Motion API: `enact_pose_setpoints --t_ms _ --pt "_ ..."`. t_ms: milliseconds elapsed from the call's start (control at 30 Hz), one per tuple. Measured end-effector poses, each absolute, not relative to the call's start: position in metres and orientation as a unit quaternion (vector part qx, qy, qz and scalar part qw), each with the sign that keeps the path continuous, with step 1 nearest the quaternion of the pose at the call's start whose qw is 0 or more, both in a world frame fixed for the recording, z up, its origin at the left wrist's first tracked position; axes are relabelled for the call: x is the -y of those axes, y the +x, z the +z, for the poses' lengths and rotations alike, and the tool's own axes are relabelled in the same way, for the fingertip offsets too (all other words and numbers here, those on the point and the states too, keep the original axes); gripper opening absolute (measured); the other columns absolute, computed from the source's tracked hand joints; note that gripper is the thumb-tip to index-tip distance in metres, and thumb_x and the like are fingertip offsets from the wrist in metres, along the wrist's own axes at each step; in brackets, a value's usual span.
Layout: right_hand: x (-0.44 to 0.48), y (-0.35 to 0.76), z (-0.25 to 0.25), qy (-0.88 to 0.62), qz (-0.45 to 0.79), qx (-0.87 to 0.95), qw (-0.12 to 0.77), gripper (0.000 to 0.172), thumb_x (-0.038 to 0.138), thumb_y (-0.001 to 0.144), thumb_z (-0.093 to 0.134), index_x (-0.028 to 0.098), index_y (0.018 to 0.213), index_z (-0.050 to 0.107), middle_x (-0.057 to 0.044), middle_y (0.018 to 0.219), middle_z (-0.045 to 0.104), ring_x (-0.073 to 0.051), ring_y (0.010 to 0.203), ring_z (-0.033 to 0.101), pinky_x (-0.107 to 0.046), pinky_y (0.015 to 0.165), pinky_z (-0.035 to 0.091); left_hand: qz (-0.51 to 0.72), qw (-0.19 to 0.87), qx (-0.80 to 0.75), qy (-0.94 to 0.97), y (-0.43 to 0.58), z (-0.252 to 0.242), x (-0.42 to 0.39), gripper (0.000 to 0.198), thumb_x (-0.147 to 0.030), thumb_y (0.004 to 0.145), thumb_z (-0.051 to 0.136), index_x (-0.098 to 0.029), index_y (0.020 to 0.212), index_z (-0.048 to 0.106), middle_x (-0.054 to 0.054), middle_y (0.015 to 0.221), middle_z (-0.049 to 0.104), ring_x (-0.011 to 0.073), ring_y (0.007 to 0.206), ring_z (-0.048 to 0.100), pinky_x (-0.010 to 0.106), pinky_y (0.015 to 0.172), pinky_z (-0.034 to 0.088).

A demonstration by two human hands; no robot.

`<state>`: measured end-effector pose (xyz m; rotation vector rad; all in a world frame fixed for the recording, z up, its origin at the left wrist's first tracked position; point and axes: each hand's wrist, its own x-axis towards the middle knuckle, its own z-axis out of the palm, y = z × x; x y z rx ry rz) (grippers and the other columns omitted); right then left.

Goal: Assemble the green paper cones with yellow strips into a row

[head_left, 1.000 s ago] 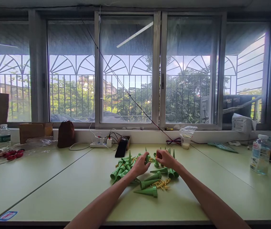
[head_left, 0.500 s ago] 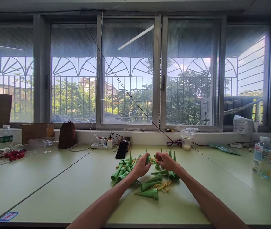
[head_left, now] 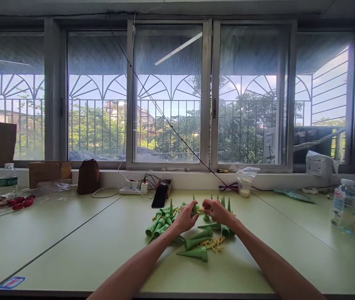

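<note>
My left hand [head_left: 186,217] is closed around a green plastic spike [head_left: 194,207], which stands point up between thumb and fingers. Just right of it, my right hand [head_left: 217,211] has its fingertips pinched together close to that spike; whatever they hold is too small to make out. More hollow green spikes lie in a pile [head_left: 161,223] beside my left hand, and several stand point up [head_left: 229,205] behind my right hand. Below both hands rests a loose green spike [head_left: 196,253], next to small yellow peg-like pieces [head_left: 216,243].
A black phone [head_left: 160,196] leans near a white power strip [head_left: 133,191] at the back. A plastic cup in a bag [head_left: 244,185] stands right of them, and a clear bottle [head_left: 343,206] is farther right. Left are a brown pouch [head_left: 88,177] and red-handled tools [head_left: 21,203].
The spike in my left hand has shifted slightly right and shows more plainly. My right fingertips have moved a little left. The other spikes and pegs lie as before.
</note>
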<state>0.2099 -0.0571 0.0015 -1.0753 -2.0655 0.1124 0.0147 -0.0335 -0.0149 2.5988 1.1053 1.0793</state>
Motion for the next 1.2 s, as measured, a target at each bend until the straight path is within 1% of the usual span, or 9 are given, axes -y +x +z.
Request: enact_pose_setpoints --t_ms 167,400,600,867,1067,1200 --pt "0.056 0.207 -0.001 -0.404 0.03 0.815 0.414 0.004 0.015 0.079 0.056 0.016 0.079 0.059 -0.001 0.072 0.062 -0.014 0.067 0.056 -0.023 0.064 0.04 0.364 0.057 -0.352 0.861 0.015 -0.015 0.035 0.044 -0.021 0.077 0.059 -0.021 0.12 0.051 0.003 0.094 0.066 0.0187 0.085 0.061 0.028 0.079 0.047" --pt "0.053 0.206 -0.004 -0.408 0.01 0.815 0.412 0.008 0.011 0.08 0.055 0.017 0.079 0.061 -0.001 0.075 0.064 -0.014 0.069 0.057 -0.024 0.067 0.04 0.375 0.05 -0.345 0.859 0.015 -0.017 0.032 0.046 -0.021 0.077 0.06 -0.021 0.122 0.052 0.005 0.096 0.066 0.019 0.084 0.061 0.029 0.079 0.047" --pt "0.051 0.206 -0.006 -0.424 0.004 0.809 0.408 0.008 0.013 0.081 0.058 0.016 0.077 0.064 -0.002 0.075 0.065 -0.015 0.069 0.057 -0.025 0.067 0.04 0.376 0.055 -0.345 0.858 0.015 -0.016 0.033 0.045 -0.022 0.078 0.059 -0.022 0.123 0.051 0.005 0.096 0.066 0.019 0.083 0.061 0.029 0.078 0.047" --pt "0.053 0.206 -0.006 -0.43 -0.013 0.814 0.39 0.014 0.018 0.087 0.055 0.015 0.079 0.066 -0.004 0.075 0.066 -0.015 0.069 0.056 -0.025 0.066 0.037 0.377 0.048 -0.346 0.858 0.015 -0.016 0.034 0.045 -0.023 0.078 0.06 -0.022 0.122 0.052 0.004 0.096 0.066 0.0187 0.082 0.062 0.029 0.077 0.048" --pt "0.054 0.206 -0.006 -0.433 -0.02 0.82 0.373 0.021 0.02 0.09 0.05 0.015 0.077 0.066 -0.004 0.071 0.064 -0.015 0.065 0.052 -0.025 0.062 0.035 0.381 0.055 -0.339 0.858 0.014 -0.015 0.035 0.045 -0.023 0.078 0.06 -0.023 0.123 0.052 0.004 0.095 0.067 0.0187 0.083 0.063 0.028 0.078 0.048" --pt "0.05 0.207 -0.01 -0.435 -0.021 0.82 0.372 0.017 0.022 0.087 0.057 0.016 0.072 0.061 -0.001 0.068 0.06 -0.013 0.063 0.05 -0.024 0.06 0.033 0.379 0.052 -0.34 0.859 0.014 -0.016 0.034 0.046 -0.023 0.078 0.059 -0.023 0.123 0.052 0.004 0.096 0.067 0.0193 0.084 0.063 0.029 0.078 0.048"
